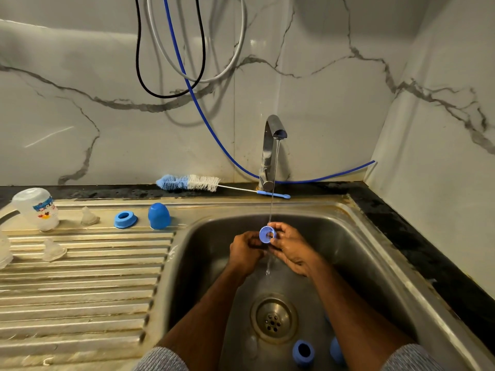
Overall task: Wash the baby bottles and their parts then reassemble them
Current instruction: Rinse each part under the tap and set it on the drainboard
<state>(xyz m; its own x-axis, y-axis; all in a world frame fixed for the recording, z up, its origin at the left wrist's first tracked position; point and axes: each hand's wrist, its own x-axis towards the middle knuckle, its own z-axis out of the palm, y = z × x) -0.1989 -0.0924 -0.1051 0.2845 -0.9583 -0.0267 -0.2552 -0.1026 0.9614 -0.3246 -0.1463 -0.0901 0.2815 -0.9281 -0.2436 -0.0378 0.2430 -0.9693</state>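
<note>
Right hand (290, 246) pinching round blue plastic collar ring (267, 233) under thin water stream (273, 194), left hand (245, 250) fingers curled beside it, grasp unclear, steel sink (375, 253)

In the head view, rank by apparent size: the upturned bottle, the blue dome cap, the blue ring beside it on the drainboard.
1. upturned bottle, clearly largest.
2. blue dome cap.
3. blue ring, about as wide as the cap but much flatter.

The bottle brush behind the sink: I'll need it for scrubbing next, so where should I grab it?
Take the bottle brush by its blue handle end, near the tap, from above. It lies flat along the counter, bristles pointing left.
</note>
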